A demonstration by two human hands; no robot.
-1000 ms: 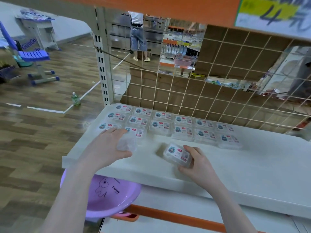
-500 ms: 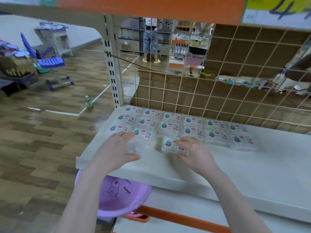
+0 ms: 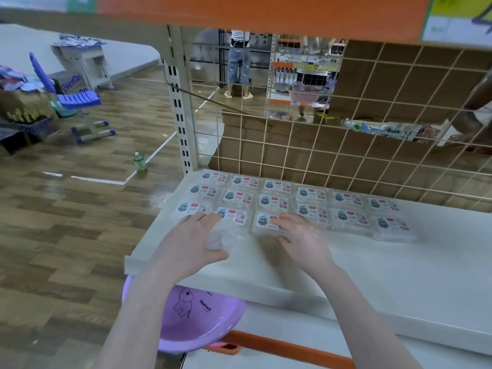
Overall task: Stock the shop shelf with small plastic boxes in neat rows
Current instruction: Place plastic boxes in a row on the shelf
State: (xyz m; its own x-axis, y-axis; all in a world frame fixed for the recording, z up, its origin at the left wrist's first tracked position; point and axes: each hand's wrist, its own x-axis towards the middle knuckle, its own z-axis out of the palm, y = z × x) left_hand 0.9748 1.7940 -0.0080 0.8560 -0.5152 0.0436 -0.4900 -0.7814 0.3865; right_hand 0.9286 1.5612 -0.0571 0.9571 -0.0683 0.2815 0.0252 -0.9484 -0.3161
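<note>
Small clear plastic boxes with blue-and-red labels (image 3: 277,202) lie flat in rows at the back left of the white shelf (image 3: 399,275), three rows deep at the left and two at the right. My right hand (image 3: 300,237) grips one box (image 3: 262,222) at the front row's right end, fingers on its lid and thumb at its near edge. My left hand (image 3: 190,242) is curled around a clear plastic piece (image 3: 221,237) just in front of the rows; I cannot tell whether it is a box or a wrapper.
A wire grid (image 3: 346,145) backs the shelf and an orange-edged shelf (image 3: 239,12) hangs above. A purple basin (image 3: 202,318) sits under the shelf's left end. A bottle (image 3: 139,162) and a blue chair (image 3: 77,99) stand on the floor. A person (image 3: 239,62) stands beyond.
My right hand carried its box from the shelf's front up to the rows and set it at the front row's end. My left hand slid slightly forward with the clear piece.
</note>
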